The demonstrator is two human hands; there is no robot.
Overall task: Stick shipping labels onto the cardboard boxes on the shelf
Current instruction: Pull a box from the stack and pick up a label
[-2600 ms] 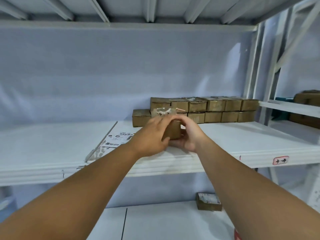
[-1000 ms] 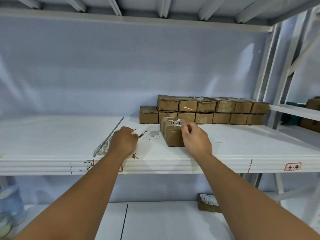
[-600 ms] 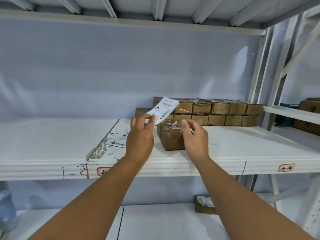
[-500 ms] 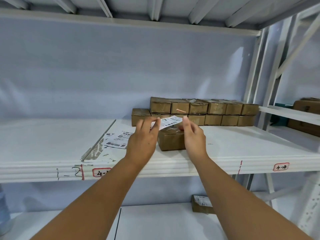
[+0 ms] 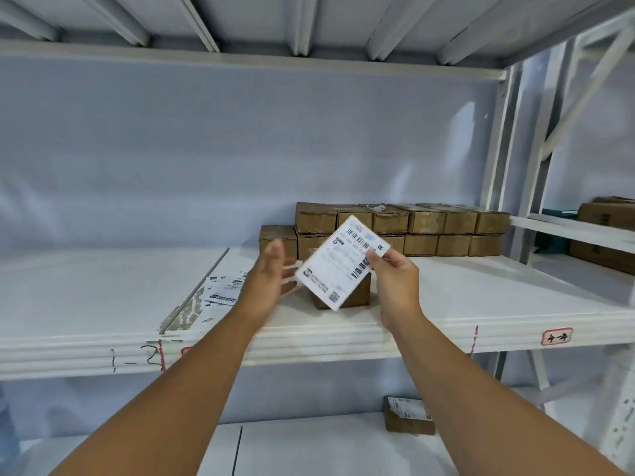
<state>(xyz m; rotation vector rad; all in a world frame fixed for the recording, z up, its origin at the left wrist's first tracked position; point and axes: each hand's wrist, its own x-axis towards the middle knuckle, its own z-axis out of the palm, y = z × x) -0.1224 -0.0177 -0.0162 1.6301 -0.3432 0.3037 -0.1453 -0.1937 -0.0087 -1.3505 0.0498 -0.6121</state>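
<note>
Item, shipping label (image 5: 343, 262): we are pinching it by its right edge in our right hand (image 5: 393, 274), fingers closed on the paper, printed face toward us and tilted, held in the air just in front of the single cardboard box (image 5: 357, 293) near the front of the shelf (image 5: 481, 304). Item, left hand (image 5: 271, 274): we are holding it open and empty, fingers spread, just left of the label and not touching it. Item, spare labels (image 5: 223, 290): lying loose on the shelf to the left. Item, stacked boxes (image 5: 422, 228): waiting in two tiers at the back. Step in hand, as we judge it: readying the label for sticking. The next move is calling for the backing to come off, if any is on, then pressing the label flat on the box top.
</note>
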